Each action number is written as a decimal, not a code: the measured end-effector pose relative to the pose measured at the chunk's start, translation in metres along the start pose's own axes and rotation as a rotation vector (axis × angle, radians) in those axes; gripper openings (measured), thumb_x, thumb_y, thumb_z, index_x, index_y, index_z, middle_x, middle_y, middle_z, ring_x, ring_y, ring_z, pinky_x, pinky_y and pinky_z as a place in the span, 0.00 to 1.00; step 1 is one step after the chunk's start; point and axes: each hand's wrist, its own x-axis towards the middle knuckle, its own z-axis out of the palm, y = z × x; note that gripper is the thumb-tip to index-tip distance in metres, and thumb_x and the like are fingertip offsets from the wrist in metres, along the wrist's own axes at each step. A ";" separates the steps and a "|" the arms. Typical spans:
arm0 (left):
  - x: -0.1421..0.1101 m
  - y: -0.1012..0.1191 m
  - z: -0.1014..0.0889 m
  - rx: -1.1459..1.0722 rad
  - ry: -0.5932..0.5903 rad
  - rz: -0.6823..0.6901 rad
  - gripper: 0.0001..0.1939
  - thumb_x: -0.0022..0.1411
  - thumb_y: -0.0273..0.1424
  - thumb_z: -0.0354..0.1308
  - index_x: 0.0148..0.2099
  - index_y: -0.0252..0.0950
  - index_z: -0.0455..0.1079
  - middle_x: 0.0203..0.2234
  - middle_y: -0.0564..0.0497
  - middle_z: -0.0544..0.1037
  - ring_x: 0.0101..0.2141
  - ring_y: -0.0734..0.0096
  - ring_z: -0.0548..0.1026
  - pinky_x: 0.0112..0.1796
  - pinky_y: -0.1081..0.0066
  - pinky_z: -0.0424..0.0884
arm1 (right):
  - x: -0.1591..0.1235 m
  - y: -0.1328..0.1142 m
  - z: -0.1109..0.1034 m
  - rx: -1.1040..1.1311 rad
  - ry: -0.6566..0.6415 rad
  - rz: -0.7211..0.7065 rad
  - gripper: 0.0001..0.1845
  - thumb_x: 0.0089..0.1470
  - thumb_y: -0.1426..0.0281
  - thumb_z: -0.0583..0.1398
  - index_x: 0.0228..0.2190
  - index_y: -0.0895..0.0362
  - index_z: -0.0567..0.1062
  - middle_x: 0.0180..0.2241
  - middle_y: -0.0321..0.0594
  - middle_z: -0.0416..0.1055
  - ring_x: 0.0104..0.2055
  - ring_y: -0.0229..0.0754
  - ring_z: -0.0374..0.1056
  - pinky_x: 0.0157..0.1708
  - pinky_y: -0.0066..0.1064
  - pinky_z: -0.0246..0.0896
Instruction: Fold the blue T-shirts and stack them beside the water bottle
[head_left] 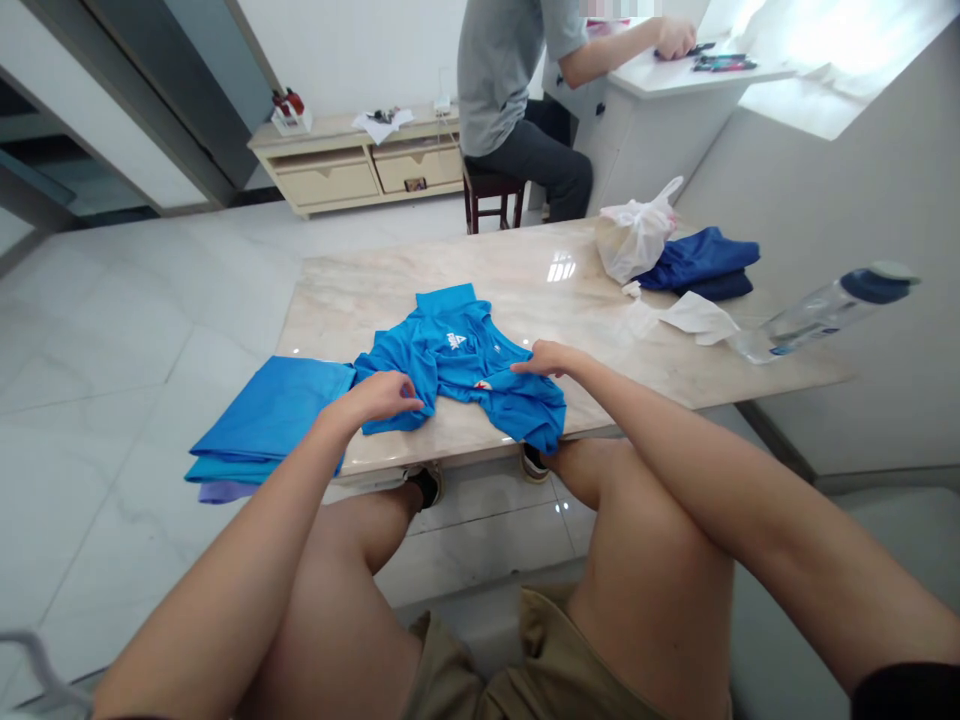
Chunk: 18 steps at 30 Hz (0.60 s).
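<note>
A crumpled bright blue T-shirt with a white chest logo lies near the front edge of the marble-topped table, its collar towards the right. My right hand is closed on the cloth beside the collar, thumb and fingers together. Over the shirt's left part hovers my left hand, its fingers loosely bent and apart, with no cloth visibly gripped. Left of that hand, a stack of folded blue clothes overhangs the table corner, with a lilac piece at the bottom.
On the table's right side are a white plastic bag, dark blue cloth, white paper and a clear bottle lying tilted. Beyond, a person sits at a white desk. A low cabinet lines the wall.
</note>
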 end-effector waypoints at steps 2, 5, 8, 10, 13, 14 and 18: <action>0.017 0.000 -0.005 0.050 0.240 0.094 0.24 0.57 0.44 0.73 0.53 0.39 0.81 0.59 0.37 0.81 0.59 0.42 0.79 0.58 0.57 0.76 | 0.002 -0.001 0.006 -0.027 0.032 0.055 0.32 0.54 0.47 0.75 0.42 0.65 0.81 0.31 0.51 0.79 0.36 0.53 0.79 0.35 0.37 0.76; 0.040 -0.004 0.000 0.091 0.376 0.099 0.37 0.62 0.42 0.71 0.70 0.36 0.70 0.73 0.33 0.65 0.73 0.43 0.64 0.71 0.54 0.63 | 0.004 0.003 0.011 0.045 0.052 0.168 0.30 0.53 0.52 0.77 0.43 0.65 0.81 0.30 0.47 0.78 0.33 0.51 0.78 0.31 0.35 0.75; 0.047 -0.006 0.021 0.149 0.282 0.021 0.42 0.69 0.43 0.65 0.77 0.31 0.60 0.78 0.26 0.56 0.78 0.38 0.52 0.74 0.47 0.56 | 0.003 0.009 0.014 0.033 0.067 0.189 0.24 0.54 0.56 0.76 0.41 0.63 0.81 0.28 0.46 0.77 0.32 0.52 0.78 0.29 0.34 0.72; 0.040 -0.001 0.036 0.203 0.203 -0.030 0.44 0.72 0.44 0.61 0.79 0.26 0.56 0.79 0.22 0.51 0.79 0.31 0.47 0.73 0.40 0.55 | 0.002 0.011 0.016 -0.025 0.090 0.129 0.19 0.57 0.58 0.74 0.39 0.61 0.82 0.28 0.47 0.78 0.35 0.55 0.80 0.31 0.34 0.71; 0.026 0.020 0.048 0.285 0.181 -0.101 0.42 0.73 0.43 0.58 0.77 0.18 0.58 0.76 0.14 0.54 0.75 0.25 0.57 0.69 0.41 0.63 | 0.001 0.010 0.013 -0.063 0.215 0.045 0.14 0.64 0.60 0.66 0.39 0.60 0.82 0.39 0.55 0.82 0.45 0.58 0.81 0.38 0.33 0.70; 0.021 0.030 0.048 0.311 0.149 -0.105 0.40 0.72 0.43 0.60 0.74 0.18 0.64 0.73 0.13 0.61 0.72 0.24 0.64 0.66 0.43 0.67 | 0.001 0.009 0.011 -0.044 0.278 0.035 0.15 0.67 0.61 0.64 0.42 0.61 0.82 0.44 0.58 0.82 0.48 0.58 0.80 0.40 0.33 0.70; 0.006 0.064 0.034 0.148 -0.275 0.029 0.28 0.65 0.53 0.66 0.50 0.33 0.85 0.47 0.31 0.87 0.49 0.37 0.85 0.49 0.57 0.79 | -0.002 0.008 -0.002 0.142 0.439 -0.010 0.17 0.70 0.63 0.59 0.51 0.61 0.79 0.53 0.58 0.81 0.52 0.54 0.77 0.45 0.32 0.68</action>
